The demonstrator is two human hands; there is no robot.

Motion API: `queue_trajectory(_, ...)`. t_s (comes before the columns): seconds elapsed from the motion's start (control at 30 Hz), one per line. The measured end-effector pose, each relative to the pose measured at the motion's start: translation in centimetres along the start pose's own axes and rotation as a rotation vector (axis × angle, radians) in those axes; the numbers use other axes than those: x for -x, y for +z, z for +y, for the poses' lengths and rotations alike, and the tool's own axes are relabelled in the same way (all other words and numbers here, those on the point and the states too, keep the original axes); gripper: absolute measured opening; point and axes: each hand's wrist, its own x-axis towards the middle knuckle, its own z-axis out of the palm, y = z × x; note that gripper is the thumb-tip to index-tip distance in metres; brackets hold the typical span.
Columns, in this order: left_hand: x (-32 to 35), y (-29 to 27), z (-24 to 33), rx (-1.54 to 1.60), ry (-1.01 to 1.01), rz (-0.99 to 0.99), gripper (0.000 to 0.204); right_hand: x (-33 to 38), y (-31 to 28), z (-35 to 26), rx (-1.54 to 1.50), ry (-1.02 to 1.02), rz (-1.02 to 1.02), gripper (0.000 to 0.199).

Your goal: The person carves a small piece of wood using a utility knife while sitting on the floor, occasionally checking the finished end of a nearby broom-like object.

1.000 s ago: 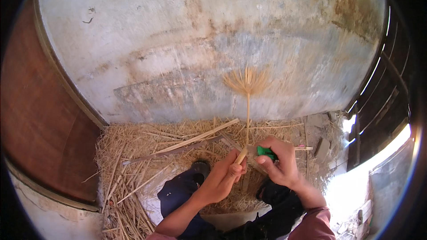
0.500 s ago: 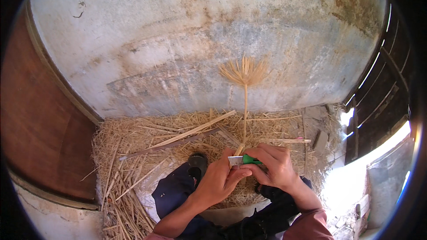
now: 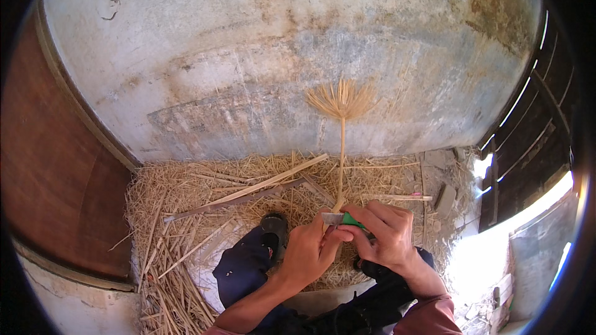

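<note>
1. Your left hand (image 3: 308, 249) is at about 6 o'clock in the view, just below centre; fingers curled in and pinching the bottom end of a long dry stalk (image 3: 341, 155), thumb pointing up toward 1 o'clock.
2. That stalk runs pretty much straight up toward 12 o'clock and ends in a fanned-out dry tuft (image 3: 342, 99), which sits in front of the stained plaster wall (image 3: 261, 56).
3. Your right hand (image 3: 385, 236) is right next to the left one, on its 3 o'clock side, touching it at the fingertips; it's closed around a small cutter with a green handle (image 3: 352, 221), and the pale blade (image 3: 332, 218) pokes out toward 9 o'clock, meeting the stalk's base right by your left thumb.
4. Both hands hover over your lap; dark trousers (image 3: 245, 270) below at 7 o'clock, a dark shoe (image 3: 274, 223) just off your left hand at 10 o'clock.
5. The floor is covered in loose straw (image 3: 180, 211); a couple of long split canes (image 3: 261, 187) lie across it, slanting from 8 o'clock up to 2 o'clock, just beyond your hands.
6. Brown wooden panel (image 3: 56, 167) way out at 9 o'clock; dark slatted door (image 3: 534, 142) with sunlight coming through at 3 o'clock.
</note>
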Motion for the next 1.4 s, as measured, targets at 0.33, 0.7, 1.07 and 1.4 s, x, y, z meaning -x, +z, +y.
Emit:
queue_trajectory(0.33, -0.4, 0.6, -1.0, -0.041, 0.051, 0.003, 0.027, 0.4, 0.7, -0.3, 0.08, 0.053, 0.107, 0.039)
queue_trajectory(0.7, -0.7, 0.3, -1.1, -0.057, -0.067, -0.096, 0.041, 0.1, 0.6, 2.0, -0.138, 0.041, -0.046, 0.034)
queue_trajectory(1.07, -0.2, 0.9, -0.8, -0.119, -0.013, 0.014, 0.023, 0.0, 0.5, 0.1, 0.006, 0.064, 0.039, 0.035)
queue_trajectory(1.4, -0.9, 0.2, -0.3, 0.034, -0.129, -0.057, 0.03, 0.4, 1.6, 0.3, -0.026, 0.13, 0.098, 0.04)
